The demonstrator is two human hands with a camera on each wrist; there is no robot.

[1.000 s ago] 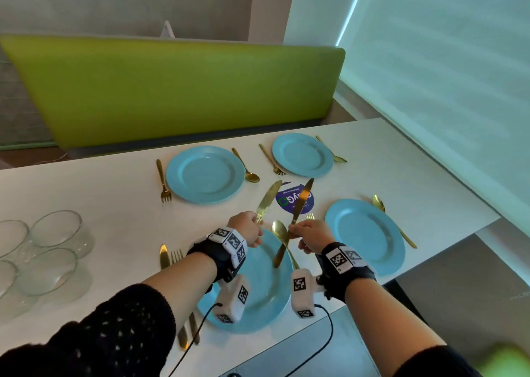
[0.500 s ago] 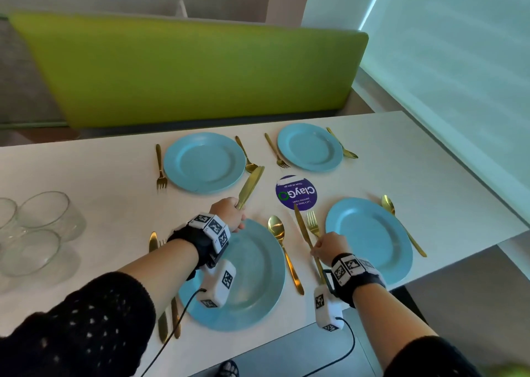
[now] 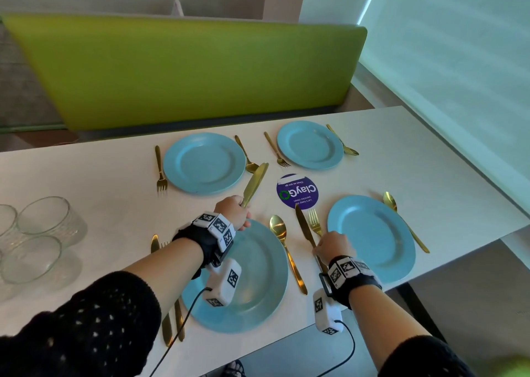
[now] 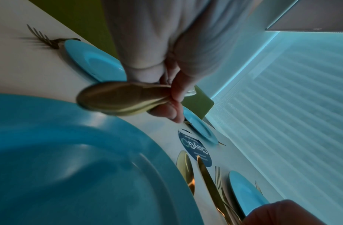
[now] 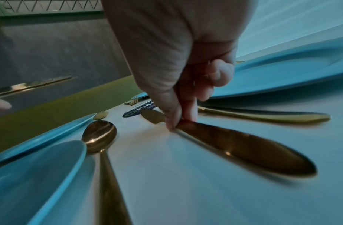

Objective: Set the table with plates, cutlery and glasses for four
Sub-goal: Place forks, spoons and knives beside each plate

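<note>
Four blue plates are laid on the white table (image 3: 100, 193). My left hand (image 3: 233, 210) grips the handle of a gold knife (image 3: 255, 184), held above the table. Its blade points at the far-left plate (image 3: 203, 163), beside that plate's spoon (image 3: 247, 158). In the left wrist view my fingers (image 4: 174, 97) wrap that knife's handle (image 4: 118, 99). My right hand (image 3: 329, 244) pinches a second gold knife (image 3: 305, 227), which lies low against the table just left of the fork (image 3: 314, 223) by the near-right plate (image 3: 372, 239). Thumb and fingertips (image 5: 174, 121) pinch this knife (image 5: 244, 146) mid-length.
Several empty glasses (image 3: 46, 219) stand at the table's left. A purple round sticker (image 3: 297, 191) marks the middle. A spoon (image 3: 284, 242) lies right of the near-left plate (image 3: 258, 290), a knife and fork (image 3: 155, 244) on its left. A green bench (image 3: 186, 69) backs the far edge.
My right hand has brought its knife down from the air to the table beside the near-right plate's fork. My left hand has carried its knife outward toward the far-left plate.
</note>
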